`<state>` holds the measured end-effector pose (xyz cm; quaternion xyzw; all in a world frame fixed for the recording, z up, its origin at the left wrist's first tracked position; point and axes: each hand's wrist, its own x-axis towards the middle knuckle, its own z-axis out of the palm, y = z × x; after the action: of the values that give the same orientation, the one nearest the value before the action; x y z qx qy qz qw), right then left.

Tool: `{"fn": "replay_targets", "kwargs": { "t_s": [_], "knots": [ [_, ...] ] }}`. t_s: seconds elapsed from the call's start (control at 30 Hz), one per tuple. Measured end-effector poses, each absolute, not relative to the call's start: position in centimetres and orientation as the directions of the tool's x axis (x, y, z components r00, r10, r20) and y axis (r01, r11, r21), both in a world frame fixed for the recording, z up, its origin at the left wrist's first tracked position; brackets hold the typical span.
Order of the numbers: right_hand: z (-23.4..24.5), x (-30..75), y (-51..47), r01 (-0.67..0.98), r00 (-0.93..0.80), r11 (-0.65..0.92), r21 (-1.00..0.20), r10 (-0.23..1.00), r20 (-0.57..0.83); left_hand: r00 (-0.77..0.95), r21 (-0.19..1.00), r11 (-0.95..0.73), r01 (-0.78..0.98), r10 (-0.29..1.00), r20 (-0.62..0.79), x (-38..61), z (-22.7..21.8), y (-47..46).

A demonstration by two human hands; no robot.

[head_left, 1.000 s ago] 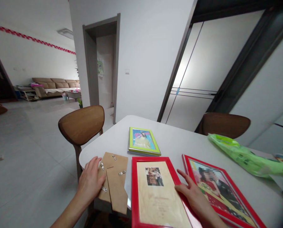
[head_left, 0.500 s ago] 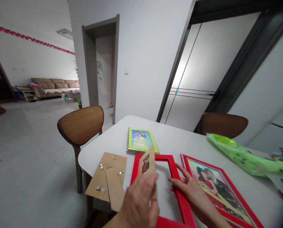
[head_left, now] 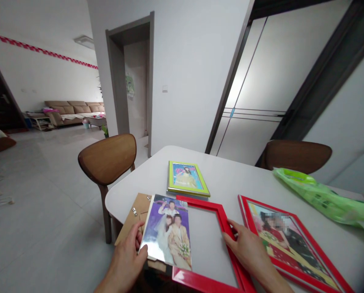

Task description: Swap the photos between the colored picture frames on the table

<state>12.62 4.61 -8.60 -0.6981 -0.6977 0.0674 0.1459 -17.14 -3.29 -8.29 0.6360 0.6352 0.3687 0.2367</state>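
My left hand point(head_left: 129, 254) grips the lower left corner of a glossy photo point(head_left: 168, 232) of people in wedding dress, held face up. The photo overlaps the left side of an empty red picture frame point(head_left: 223, 213) and covers part of a brown backing board point(head_left: 137, 209) with metal clips. My right hand point(head_left: 247, 252) lies on the red frame's right rail, fingers spread flat. All this rests on a white table point(head_left: 230, 179).
A small green-framed picture point(head_left: 186, 179) lies further back on the table. A second red frame with a photo point(head_left: 288, 240) lies at the right, and a green plastic bag point(head_left: 319, 197) beyond it. Two wooden chairs point(head_left: 108, 160) stand at the table's left and far side.
The left hand left the backing board, lifted the sheet out of the red frame and turned it over, so its photo side now faces up at the frame's left. The right hand stayed on the frame.
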Motion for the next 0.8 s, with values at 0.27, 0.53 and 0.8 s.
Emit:
{"fn": "replay_targets", "kwargs": {
  "t_s": [0.27,0.53,0.8],
  "knots": [
    [-8.2,12.0,4.1,0.913,-0.031,0.157,-0.377,0.947,0.318,0.013,0.583,-0.192,0.789,0.955,0.296,-17.3,-8.2,-3.1],
    [-7.7,3.5,2.8,0.094,-0.12,-0.204,-0.974,0.969,-0.214,0.341,0.46,-0.475,0.75,0.874,0.346,-13.4,-8.1,-3.6],
    [-2.1,1.5,1.5,-0.283,-0.223,-0.173,-0.943,0.969,-0.11,0.275,0.498,-0.665,0.556,0.713,0.645,-11.5,-7.1,-1.7]
  ]
}}
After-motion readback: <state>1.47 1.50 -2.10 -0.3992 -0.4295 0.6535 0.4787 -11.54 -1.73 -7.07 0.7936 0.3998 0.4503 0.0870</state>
